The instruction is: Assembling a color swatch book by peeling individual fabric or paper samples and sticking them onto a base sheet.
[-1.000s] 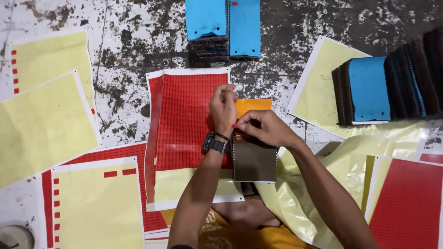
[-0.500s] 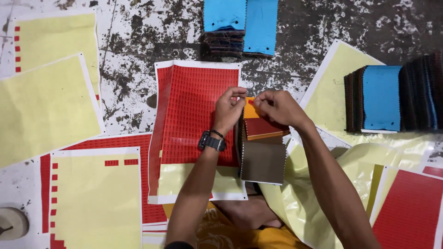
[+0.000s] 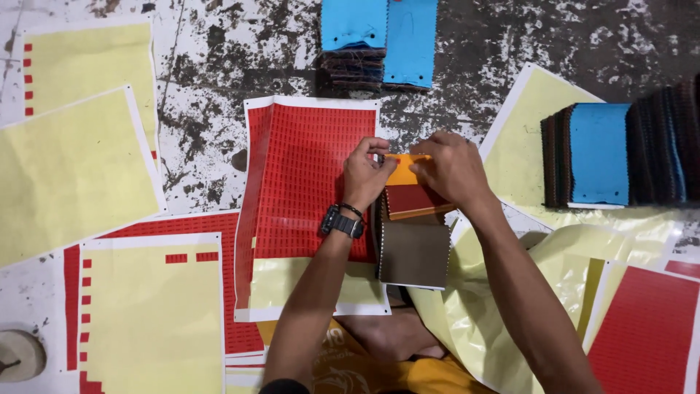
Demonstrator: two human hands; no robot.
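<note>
Both hands, left hand (image 3: 367,174) and right hand (image 3: 450,168), are pinched on a small orange fabric swatch (image 3: 403,169) atop the brown swatch stack (image 3: 414,248); edges should be squared before pressing down.

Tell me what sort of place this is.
Probably a small workshop floor where fabric sample cards are assembled: stacked swatches, red sticker sheets and peeled yellow backing sheets lie across a stained concrete floor.

Orange swatch (image 3: 402,169) — red gridded sheet (image 3: 310,175) — blue swatches (image 3: 598,152).
</note>
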